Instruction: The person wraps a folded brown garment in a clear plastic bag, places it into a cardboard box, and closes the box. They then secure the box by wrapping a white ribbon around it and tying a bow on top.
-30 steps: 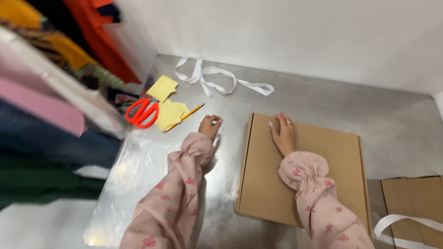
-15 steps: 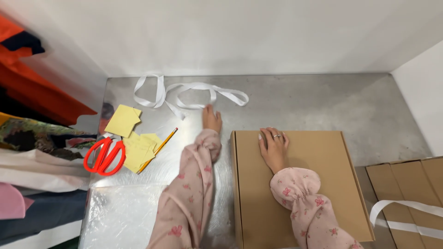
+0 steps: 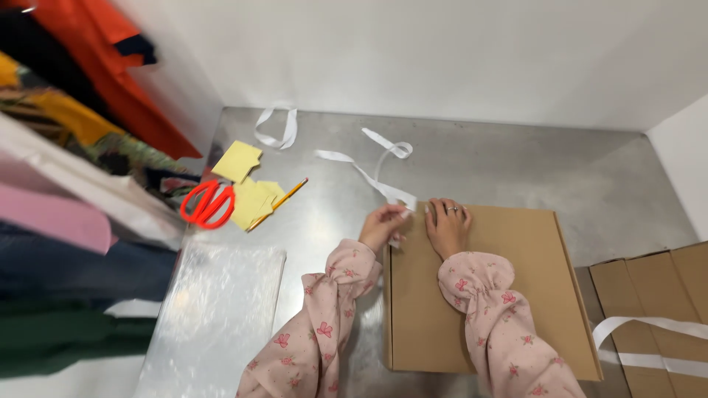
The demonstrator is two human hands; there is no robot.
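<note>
Left hand (image 3: 383, 223) is closed in a pinch on the end of a white ribbon (image 3: 376, 178), holding it right at the far-left corner of a flat brown cardboard box (image 3: 479, 295). From that pinch the ribbon trails away over the metal bench (image 3: 516, 169) toward its back edge, where it loops and curls loosely; holding it by its very end seems meant to keep that end fixed at the box corner while the rest lies slack. The right hand (image 3: 447, 227), a ring on one finger, lies palm down with fingers spread flat on the box's top near its far edge, just beside the left hand. It grips nothing; pressing flat this way looks like a way to keep the light box from sliding on the smooth metal. The box itself sits toward the near-right part of the bench, its long sides roughly square to the person.

A second, shorter white ribbon piece (image 3: 276, 127) lies near the back edge, well apart from the hands. Toward the left edge rest red-handled scissors (image 3: 209, 203), yellow paper pieces (image 3: 247, 184) and a yellow pencil (image 3: 279, 203), within reach but untouched. Folded clothes (image 3: 74, 191) are stacked beyond the left edge. More flat cardboard with a white ribbon across it (image 3: 649, 309) sits at the right, off the bench.
</note>
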